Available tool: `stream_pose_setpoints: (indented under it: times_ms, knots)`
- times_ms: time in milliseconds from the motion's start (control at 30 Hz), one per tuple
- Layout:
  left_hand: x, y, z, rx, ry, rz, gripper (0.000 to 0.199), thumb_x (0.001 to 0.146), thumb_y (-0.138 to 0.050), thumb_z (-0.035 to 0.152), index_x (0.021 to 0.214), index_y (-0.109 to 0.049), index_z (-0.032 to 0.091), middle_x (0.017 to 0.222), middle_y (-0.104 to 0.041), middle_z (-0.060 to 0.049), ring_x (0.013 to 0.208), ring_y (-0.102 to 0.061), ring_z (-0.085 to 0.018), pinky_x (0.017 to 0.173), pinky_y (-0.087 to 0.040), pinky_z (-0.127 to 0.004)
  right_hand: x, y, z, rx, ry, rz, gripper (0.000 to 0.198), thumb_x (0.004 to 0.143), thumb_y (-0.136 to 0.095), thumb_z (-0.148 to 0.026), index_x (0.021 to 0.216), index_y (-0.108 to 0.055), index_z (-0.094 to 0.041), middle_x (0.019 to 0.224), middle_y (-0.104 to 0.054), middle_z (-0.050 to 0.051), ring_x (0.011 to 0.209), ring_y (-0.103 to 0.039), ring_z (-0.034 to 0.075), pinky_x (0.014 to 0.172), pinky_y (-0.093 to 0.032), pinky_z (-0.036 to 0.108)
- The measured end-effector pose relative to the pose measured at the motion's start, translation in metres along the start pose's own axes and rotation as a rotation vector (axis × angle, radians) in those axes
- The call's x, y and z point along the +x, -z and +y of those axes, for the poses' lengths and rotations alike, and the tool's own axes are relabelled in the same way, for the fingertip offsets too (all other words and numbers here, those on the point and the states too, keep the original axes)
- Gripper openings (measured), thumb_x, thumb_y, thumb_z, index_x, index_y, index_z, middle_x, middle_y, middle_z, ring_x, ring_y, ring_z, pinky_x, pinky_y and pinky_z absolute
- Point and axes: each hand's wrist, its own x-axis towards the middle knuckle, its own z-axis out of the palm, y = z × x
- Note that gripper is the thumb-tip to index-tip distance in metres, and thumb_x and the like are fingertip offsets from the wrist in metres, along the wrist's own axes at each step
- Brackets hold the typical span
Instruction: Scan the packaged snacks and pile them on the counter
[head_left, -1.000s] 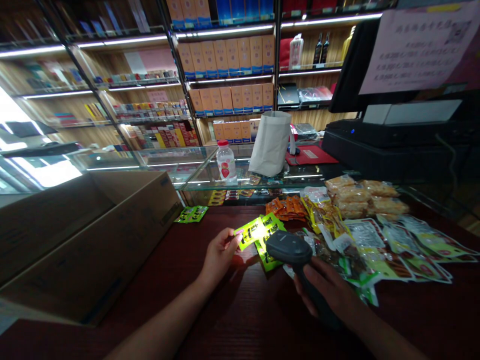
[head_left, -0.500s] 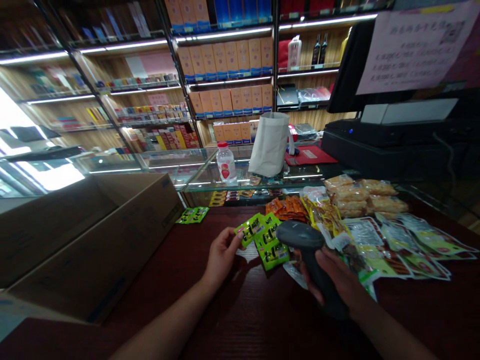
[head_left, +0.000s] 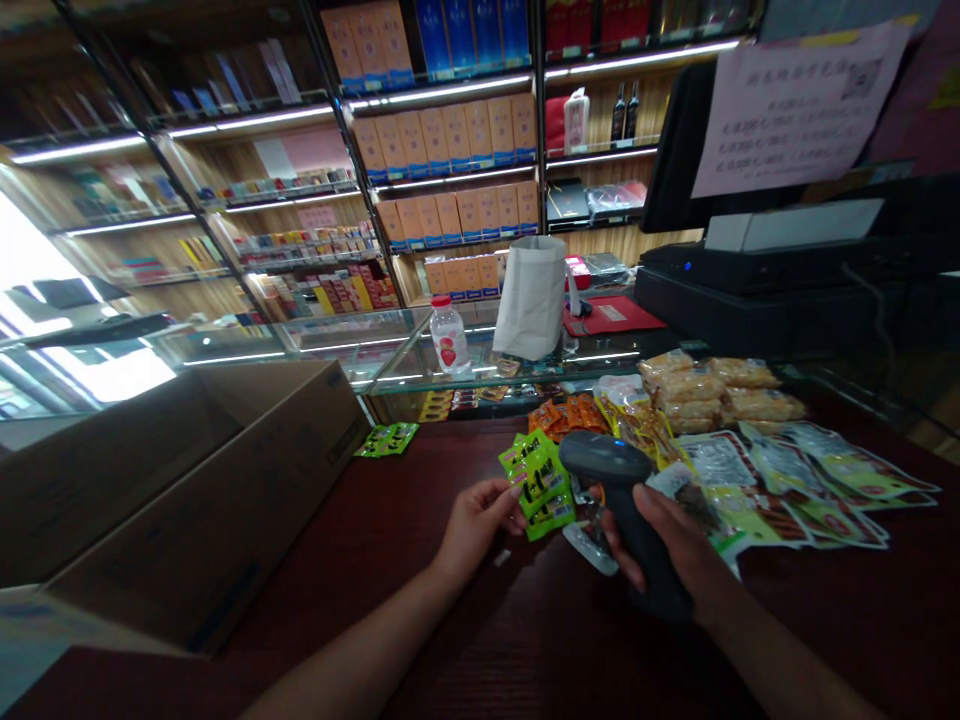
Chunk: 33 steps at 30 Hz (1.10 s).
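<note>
My right hand (head_left: 675, 545) is wrapped round the handle of a dark barcode scanner (head_left: 607, 460), its head turned toward the left. A small blue light shows on top of the scanner. My left hand (head_left: 480, 520) pinches the left edge of a green snack packet (head_left: 541, 480), thumb on top. Other green packets lie overlapping with it, just left of the scanner head. A clear-and-white packet (head_left: 591, 545), partly hidden by the scanner, lies below. Behind are orange snack packets (head_left: 570, 413) and yellow snack packets (head_left: 637, 425).
An open cardboard box (head_left: 247, 480) stands at the left, with two or so green packets (head_left: 386, 438) beside it. A bottle (head_left: 448, 340) and white paper bag (head_left: 531, 300) stand on the glass counter (head_left: 420, 375). Flat snack bags (head_left: 772, 515) and a monitor (head_left: 679, 150) are at the right.
My left hand has moved right and slightly down, bringing its green packet onto the others. A blue light now shows on the scanner. The view has shifted slightly.
</note>
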Motion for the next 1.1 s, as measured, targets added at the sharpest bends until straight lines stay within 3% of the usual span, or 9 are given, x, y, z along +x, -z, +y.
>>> stream_pose_setpoints:
  times_ms: [233, 400, 467, 533, 633, 733, 833, 967, 1100]
  knots:
    - [-0.002, -0.004, -0.008, 0.127, 0.042, -0.054, 0.043, 0.071, -0.071, 0.058, 0.072, -0.062, 0.015, 0.051, -0.062, 0.002, 0.038, -0.054, -0.009, 0.038, -0.040, -0.019, 0.000, 0.001, -0.002, 0.000, 0.048, -0.024, 0.043, 0.088, -0.061, -0.060, 0.098, -0.060, -0.018, 0.072, -0.068, 0.000, 0.037, -0.052, 0.007, 0.035, -0.037, 0.017]
    - [-0.002, -0.003, -0.008, 0.237, -0.003, 0.018, 0.040, 0.071, -0.072, 0.055, 0.072, -0.059, 0.017, 0.052, -0.060, 0.005, 0.033, -0.042, -0.006, 0.033, -0.028, -0.018, -0.004, -0.004, -0.004, -0.008, 0.045, -0.025, 0.042, 0.087, -0.062, -0.060, 0.093, -0.058, -0.018, 0.069, -0.068, 0.000, 0.037, -0.052, 0.007, 0.034, -0.037, 0.017]
    - [0.001, 0.003, -0.006, 0.300, -0.078, 0.073, 0.038, 0.074, -0.069, 0.054, 0.073, -0.060, 0.017, 0.050, -0.055, 0.006, 0.036, -0.042, -0.006, 0.037, -0.030, -0.018, -0.004, -0.004, -0.004, -0.002, 0.032, -0.040, 0.043, 0.087, -0.063, -0.060, 0.092, -0.057, -0.018, 0.071, -0.069, 0.000, 0.037, -0.053, 0.007, 0.034, -0.037, 0.016]
    - [0.006, 0.017, -0.004, 0.383, -0.162, 0.144, 0.036, 0.078, -0.065, 0.053, 0.080, -0.064, 0.018, 0.056, -0.060, 0.004, 0.044, -0.051, -0.009, 0.044, -0.040, -0.020, -0.004, -0.004, -0.004, -0.006, 0.025, -0.054, 0.044, 0.086, -0.064, -0.060, 0.094, -0.056, -0.018, 0.073, -0.069, 0.001, 0.037, -0.053, 0.006, 0.035, -0.037, 0.016]
    - [0.021, 0.054, 0.001, 0.556, -0.268, 0.271, 0.037, 0.079, -0.064, 0.049, 0.099, -0.068, 0.019, 0.088, -0.073, -0.005, 0.076, -0.068, -0.018, 0.070, -0.055, -0.030, -0.003, -0.003, -0.002, -0.040, 0.017, -0.091, 0.044, 0.086, -0.063, -0.061, 0.096, -0.055, -0.019, 0.072, -0.069, 0.001, 0.038, -0.054, 0.006, 0.035, -0.038, 0.016]
    - [0.040, 0.099, 0.000, 0.811, -0.320, 0.419, 0.042, 0.082, -0.061, 0.046, 0.114, -0.066, 0.019, 0.120, -0.069, -0.010, 0.111, -0.064, -0.026, 0.099, -0.050, -0.040, -0.003, -0.003, 0.000, -0.067, 0.008, -0.127, 0.043, 0.086, -0.063, -0.062, 0.092, -0.055, -0.019, 0.068, -0.068, -0.001, 0.038, -0.053, 0.007, 0.035, -0.038, 0.016]
    - [0.054, 0.133, -0.007, 1.070, -0.285, 0.510, 0.054, 0.083, -0.061, 0.043, 0.129, -0.057, 0.015, 0.138, -0.059, -0.015, 0.131, -0.051, -0.030, 0.112, -0.038, -0.046, -0.005, -0.004, 0.001, -0.089, 0.000, -0.142, 0.042, 0.087, -0.062, -0.060, 0.088, -0.056, -0.019, 0.066, -0.067, -0.002, 0.038, -0.053, 0.006, 0.035, -0.038, 0.015]
    - [0.063, 0.145, -0.020, 1.282, -0.137, 0.551, 0.068, 0.086, -0.059, 0.046, 0.142, -0.044, 0.010, 0.149, -0.047, -0.021, 0.141, -0.039, -0.035, 0.115, -0.031, -0.053, -0.007, -0.006, 0.002, -0.116, 0.004, -0.175, 0.044, 0.084, -0.065, -0.061, 0.082, -0.056, -0.019, 0.065, -0.066, -0.002, 0.037, -0.054, 0.005, 0.035, -0.037, 0.015]
    - [0.071, 0.145, -0.025, 1.390, -0.105, 0.598, 0.072, 0.089, -0.053, 0.053, 0.146, -0.039, 0.010, 0.152, -0.043, -0.021, 0.143, -0.035, -0.036, 0.114, -0.031, -0.056, -0.008, -0.007, 0.002, -0.131, 0.014, -0.198, 0.045, 0.083, -0.067, -0.061, 0.081, -0.057, -0.018, 0.065, -0.067, -0.003, 0.036, -0.054, 0.005, 0.035, -0.037, 0.015]
